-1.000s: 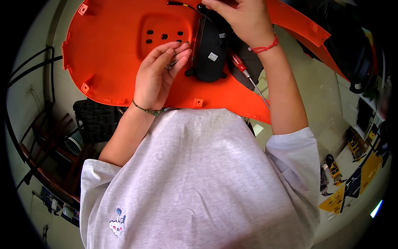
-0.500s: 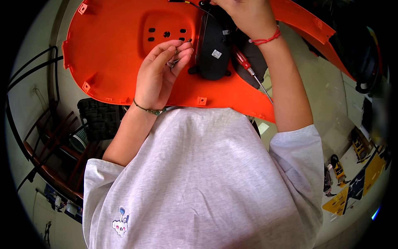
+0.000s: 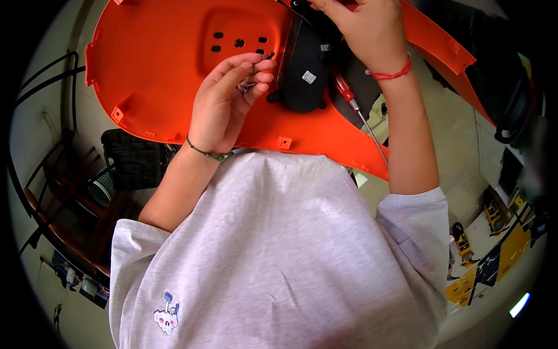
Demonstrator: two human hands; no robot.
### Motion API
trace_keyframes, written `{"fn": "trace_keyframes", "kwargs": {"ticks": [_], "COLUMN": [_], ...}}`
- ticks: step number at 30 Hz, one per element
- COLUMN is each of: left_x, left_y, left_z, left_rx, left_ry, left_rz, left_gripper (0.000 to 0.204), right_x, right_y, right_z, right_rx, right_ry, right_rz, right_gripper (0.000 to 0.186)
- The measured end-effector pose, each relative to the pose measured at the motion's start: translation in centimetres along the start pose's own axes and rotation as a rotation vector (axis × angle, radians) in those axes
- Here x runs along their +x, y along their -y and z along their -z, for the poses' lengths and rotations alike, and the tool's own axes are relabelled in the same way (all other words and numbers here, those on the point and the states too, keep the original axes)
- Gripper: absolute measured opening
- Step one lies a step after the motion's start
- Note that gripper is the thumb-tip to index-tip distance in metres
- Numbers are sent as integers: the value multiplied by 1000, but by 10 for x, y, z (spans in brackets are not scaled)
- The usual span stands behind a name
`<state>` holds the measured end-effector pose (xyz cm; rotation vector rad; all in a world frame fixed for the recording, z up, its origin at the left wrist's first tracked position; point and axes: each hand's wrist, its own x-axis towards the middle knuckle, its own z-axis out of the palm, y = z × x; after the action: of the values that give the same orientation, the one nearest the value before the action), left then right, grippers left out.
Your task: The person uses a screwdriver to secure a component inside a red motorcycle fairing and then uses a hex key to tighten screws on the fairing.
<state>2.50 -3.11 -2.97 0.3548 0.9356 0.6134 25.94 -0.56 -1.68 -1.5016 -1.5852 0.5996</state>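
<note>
My left hand [image 3: 232, 93] is curled palm up over the orange plastic panel [image 3: 151, 75], with several small screws [image 3: 247, 87] in its fingers. A dark screw tip [image 3: 269, 56] pokes out by the index fingertip. At the top edge my right hand [image 3: 372, 29] bends over the upper end of a long black plastic housing [image 3: 302, 64], its thumb drawn in toward the fingers. The frame cuts off its fingertips, so what they pinch is hidden. The housing lies on the panel and bears a small white label. A dark cable [image 3: 290, 10] runs beside its top.
A red-handled screwdriver [image 3: 344, 90] lies right of the housing, its shaft pointing toward me. Below the panel's left edge is an open black tool case [image 3: 133, 160]. A brown wooden chair [image 3: 64, 227] stands at left. Yellow and black items [image 3: 488, 267] are on the right.
The view has shifted slightly. My right hand has moved a little right and down near the housing's top. My left hand keeps its hold on the screws.
</note>
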Motion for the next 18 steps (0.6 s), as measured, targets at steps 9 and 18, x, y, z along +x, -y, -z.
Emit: {"fn": "trace_keyframes", "kwargs": {"ticks": [9,18], "left_x": [-3,-4], "left_y": [1,1], "left_z": [0,5], "left_rx": [-46,-108], "left_ry": [111,109], "left_rz": [23,94], "left_gripper": [22,21], "right_x": [13,9], "right_y": [-1,4], "right_z": [-28,-14], "right_rx": [-224,-86], "right_ry": [-276,30], "right_rz": [12,-85], "right_gripper": [34,13]}}
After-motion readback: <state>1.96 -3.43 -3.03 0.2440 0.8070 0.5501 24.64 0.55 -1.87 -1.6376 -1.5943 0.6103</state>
